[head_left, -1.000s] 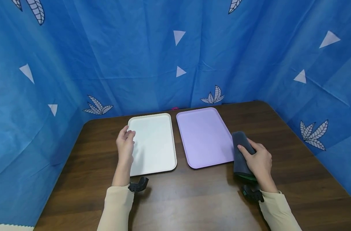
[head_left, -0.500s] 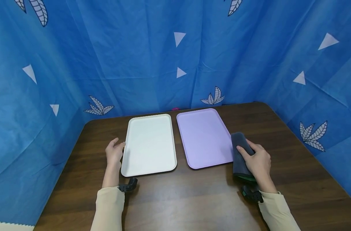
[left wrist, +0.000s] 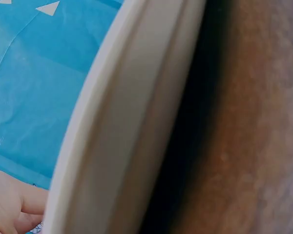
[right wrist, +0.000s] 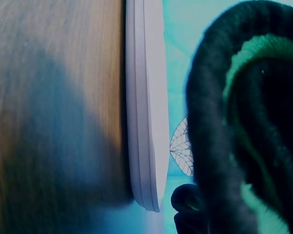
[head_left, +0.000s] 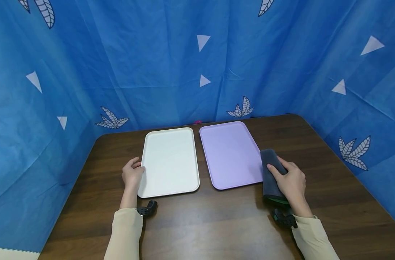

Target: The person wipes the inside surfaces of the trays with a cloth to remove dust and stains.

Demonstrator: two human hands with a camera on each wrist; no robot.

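Note:
In the head view my left hand (head_left: 132, 173) is at the left edge of the white tray (head_left: 171, 162). Its thumb lies over the rim and the other fingers curl at the outer side, pinching the edge. The left wrist view has the tray's side wall (left wrist: 122, 117) close up, with part of the hand (left wrist: 10, 202) at lower left. At the right, my right hand (head_left: 291, 178) grips a folded dark grey towel (head_left: 269, 180) with a green inner side, thumb on top. The towel's folds (right wrist: 210, 122) fill the right of the right wrist view.
A lavender tray (head_left: 231, 155) lies between the white tray and the towel, its right edge close beside the towel. All rest on a dark brown wooden table (head_left: 210, 224). A blue patterned curtain (head_left: 171, 65) stands behind and along both sides.
My left hand first drew left and back off the white tray, then came back right to its left edge, thumb and fingers closing together. The right hand keeps its hold on the towel.

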